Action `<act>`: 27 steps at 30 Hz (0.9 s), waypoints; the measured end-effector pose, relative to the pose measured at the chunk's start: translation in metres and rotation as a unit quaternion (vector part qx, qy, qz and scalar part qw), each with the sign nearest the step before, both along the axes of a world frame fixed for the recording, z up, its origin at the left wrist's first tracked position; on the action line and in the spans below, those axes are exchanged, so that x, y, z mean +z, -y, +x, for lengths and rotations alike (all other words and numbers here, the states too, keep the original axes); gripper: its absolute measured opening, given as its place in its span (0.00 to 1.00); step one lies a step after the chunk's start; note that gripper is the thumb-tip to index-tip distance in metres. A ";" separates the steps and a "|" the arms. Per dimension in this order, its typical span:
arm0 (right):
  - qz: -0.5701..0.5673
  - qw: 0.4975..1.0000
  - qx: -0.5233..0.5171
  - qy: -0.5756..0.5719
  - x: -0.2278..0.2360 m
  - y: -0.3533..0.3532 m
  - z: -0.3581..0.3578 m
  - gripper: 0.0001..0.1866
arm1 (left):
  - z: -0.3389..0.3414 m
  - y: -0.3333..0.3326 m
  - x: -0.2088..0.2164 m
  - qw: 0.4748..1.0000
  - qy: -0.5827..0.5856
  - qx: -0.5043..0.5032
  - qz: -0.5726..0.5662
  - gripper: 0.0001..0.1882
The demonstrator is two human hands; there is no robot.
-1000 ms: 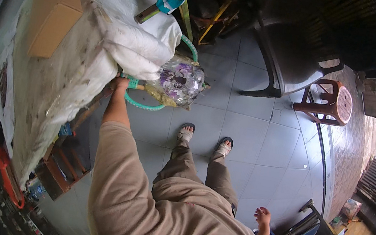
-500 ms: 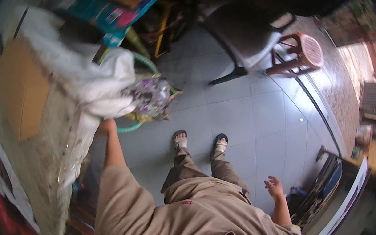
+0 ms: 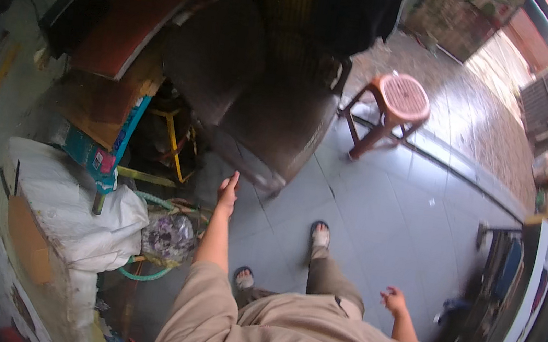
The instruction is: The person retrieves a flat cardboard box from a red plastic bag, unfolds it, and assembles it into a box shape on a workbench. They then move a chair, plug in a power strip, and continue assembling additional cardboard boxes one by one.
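Observation:
My left hand (image 3: 227,192) is stretched forward over the grey tiled floor with its fingers extended and nothing in it. It points toward a dark slanted board (image 3: 253,120) leaning ahead of me. My right hand (image 3: 394,301) hangs at my side, fingers loosely apart and empty. Below my left arm lies a crumpled clear plastic bag (image 3: 170,237) beside a coil of green hose (image 3: 143,271). My feet in sandals stand on the tiles.
A white sack-covered bundle (image 3: 68,213) with a cardboard patch sits at my left. Stacked boards, a teal box (image 3: 93,154) and a yellow frame (image 3: 174,140) crowd the far left. A pink plastic stool (image 3: 393,107) stands ahead right. A white and dark object (image 3: 515,286) is at my right.
My left hand has come away from the plastic bag and hose and now reaches forward, empty. My view has swung up and to the right, and one foot has stepped forward.

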State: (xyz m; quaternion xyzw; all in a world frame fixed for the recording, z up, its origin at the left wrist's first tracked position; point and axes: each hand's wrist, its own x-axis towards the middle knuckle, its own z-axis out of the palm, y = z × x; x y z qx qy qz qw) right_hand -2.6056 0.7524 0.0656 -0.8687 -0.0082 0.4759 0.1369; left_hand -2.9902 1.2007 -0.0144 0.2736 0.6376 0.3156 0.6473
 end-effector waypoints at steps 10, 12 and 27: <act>0.020 0.999 0.041 -0.006 -0.009 -0.065 0.154 0.22 | 0.087 0.008 -0.013 0.965 0.159 0.200 -0.059 0.11; 0.030 0.998 0.059 -0.015 -0.010 -0.086 0.166 0.22 | 0.094 0.024 -0.017 0.959 0.169 0.218 -0.062 0.10; 0.275 0.626 0.655 0.322 -0.028 -0.567 0.187 0.36 | 0.171 0.290 0.000 0.904 0.183 0.362 -0.132 0.12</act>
